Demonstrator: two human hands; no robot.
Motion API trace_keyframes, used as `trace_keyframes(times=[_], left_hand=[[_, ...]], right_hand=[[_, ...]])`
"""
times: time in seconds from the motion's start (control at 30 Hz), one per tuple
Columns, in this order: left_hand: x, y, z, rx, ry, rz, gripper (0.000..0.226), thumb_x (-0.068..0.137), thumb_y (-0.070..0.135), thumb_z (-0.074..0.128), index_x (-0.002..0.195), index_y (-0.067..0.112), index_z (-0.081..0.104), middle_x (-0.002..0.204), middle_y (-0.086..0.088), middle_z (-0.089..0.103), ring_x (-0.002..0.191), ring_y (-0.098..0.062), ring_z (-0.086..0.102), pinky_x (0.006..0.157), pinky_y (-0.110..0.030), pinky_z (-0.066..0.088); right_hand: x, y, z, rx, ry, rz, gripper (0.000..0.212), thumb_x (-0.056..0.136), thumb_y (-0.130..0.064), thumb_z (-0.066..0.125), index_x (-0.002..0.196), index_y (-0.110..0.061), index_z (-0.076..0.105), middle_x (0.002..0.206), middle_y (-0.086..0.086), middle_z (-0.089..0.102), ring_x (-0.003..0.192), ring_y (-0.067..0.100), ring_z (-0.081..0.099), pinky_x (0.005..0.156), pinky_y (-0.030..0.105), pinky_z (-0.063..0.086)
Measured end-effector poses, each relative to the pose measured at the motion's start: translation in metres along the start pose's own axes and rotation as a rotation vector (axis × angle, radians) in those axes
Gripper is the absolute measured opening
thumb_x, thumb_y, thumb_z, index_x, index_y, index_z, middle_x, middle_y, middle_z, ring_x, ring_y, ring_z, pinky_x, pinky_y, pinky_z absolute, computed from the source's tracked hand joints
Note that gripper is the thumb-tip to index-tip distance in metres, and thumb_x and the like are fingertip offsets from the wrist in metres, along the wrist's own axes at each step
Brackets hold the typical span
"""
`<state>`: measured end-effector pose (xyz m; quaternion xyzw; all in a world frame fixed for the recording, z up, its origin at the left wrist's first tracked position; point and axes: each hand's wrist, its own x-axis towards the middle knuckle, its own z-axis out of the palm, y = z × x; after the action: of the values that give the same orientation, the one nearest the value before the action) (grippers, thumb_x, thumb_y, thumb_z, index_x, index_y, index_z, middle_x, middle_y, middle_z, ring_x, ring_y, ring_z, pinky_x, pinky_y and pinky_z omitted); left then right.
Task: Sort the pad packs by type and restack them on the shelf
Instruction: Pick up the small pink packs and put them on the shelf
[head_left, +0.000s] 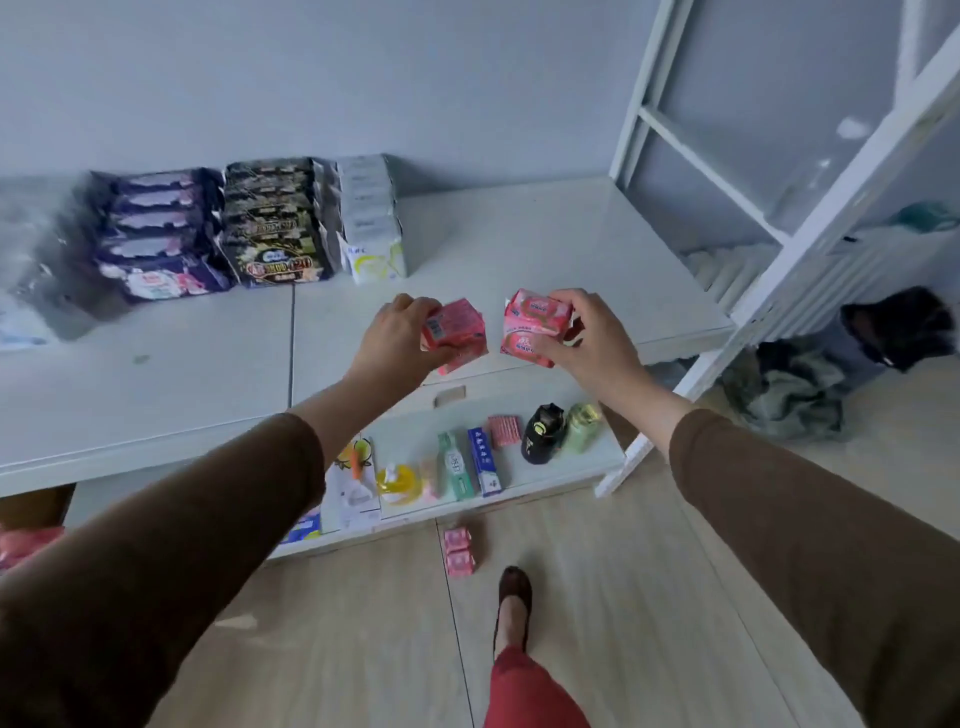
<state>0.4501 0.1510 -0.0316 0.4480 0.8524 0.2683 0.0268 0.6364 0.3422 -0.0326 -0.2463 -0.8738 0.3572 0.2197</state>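
Observation:
My left hand (395, 338) grips a pink pad pack (457, 335) above the front of the white shelf (545, 249). My right hand (587, 332) grips a second pink pad pack (535, 327) just to its right; the two packs are a little apart. At the back left of the shelf stand three rows of packs: dark purple ones (156, 234), black and gold ones (275, 228) and white ones (371, 218). Two more pink packs (458, 551) lie on the wooden floor below.
A lower shelf (571, 467) holds toothpaste boxes, a yellow bottle, a black bottle (543, 434) and a green jar. A white frame (779, 218) rises at the right, with clothes (789, 384) on the floor behind it. My foot (514, 603) is on the floor.

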Motion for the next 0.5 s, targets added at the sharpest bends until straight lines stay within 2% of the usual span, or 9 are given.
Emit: trace_keyframes(times=[0.1, 0.17, 0.27, 0.4, 0.5], left_hand=[[0.059, -0.007, -0.004, 0.051, -0.016, 0.016, 0.058, 0.078, 0.036, 0.079, 0.127, 0.013, 0.059, 0.112, -0.010, 0.058, 0.105, -0.030, 0.054, 0.088, -0.037, 0.043], [0.101, -0.010, -0.003, 0.074, -0.010, 0.019, 0.057, 0.078, 0.036, 0.079, 0.126, 0.013, 0.060, 0.110, -0.010, 0.058, 0.105, -0.030, 0.055, 0.087, -0.038, 0.043], [0.166, -0.013, -0.002, 0.089, -0.010, 0.009, 0.055, 0.079, 0.034, 0.078, 0.126, 0.013, 0.060, 0.110, -0.010, 0.056, 0.102, -0.031, 0.057, 0.087, -0.041, 0.046], [0.241, -0.022, -0.005, 0.159, -0.006, -0.020, 0.055, 0.079, 0.033, 0.079, 0.126, 0.012, 0.061, 0.115, -0.013, 0.057, 0.104, -0.033, 0.057, 0.088, -0.040, 0.046], [0.283, -0.035, -0.008, 0.225, -0.014, -0.036, 0.049, 0.077, 0.033, 0.078, 0.117, 0.007, 0.064, 0.110, -0.016, 0.058, 0.102, -0.036, 0.058, 0.083, -0.041, 0.047]], right_hand=[[0.053, 0.010, -0.004, 0.030, -0.024, -0.028, 0.056, 0.076, -0.045, 0.079, 0.123, -0.028, 0.054, 0.114, -0.006, 0.054, 0.095, 0.010, 0.059, 0.081, 0.029, 0.051], [0.089, 0.020, -0.006, 0.046, -0.037, -0.044, 0.056, 0.076, -0.046, 0.079, 0.123, -0.028, 0.054, 0.114, -0.006, 0.054, 0.092, 0.008, 0.060, 0.082, 0.032, 0.053], [0.144, 0.035, -0.009, 0.109, -0.045, -0.040, 0.054, 0.075, -0.046, 0.081, 0.120, -0.029, 0.056, 0.113, -0.008, 0.055, 0.086, 0.008, 0.062, 0.080, 0.033, 0.054], [0.211, 0.042, -0.005, 0.135, -0.089, -0.034, 0.055, 0.072, -0.049, 0.081, 0.119, -0.030, 0.057, 0.112, -0.010, 0.056, 0.084, 0.005, 0.062, 0.075, 0.026, 0.052], [0.247, 0.044, 0.007, 0.152, -0.103, -0.037, 0.057, 0.071, -0.046, 0.079, 0.120, -0.029, 0.056, 0.112, -0.009, 0.058, 0.083, 0.004, 0.061, 0.074, 0.024, 0.050]])
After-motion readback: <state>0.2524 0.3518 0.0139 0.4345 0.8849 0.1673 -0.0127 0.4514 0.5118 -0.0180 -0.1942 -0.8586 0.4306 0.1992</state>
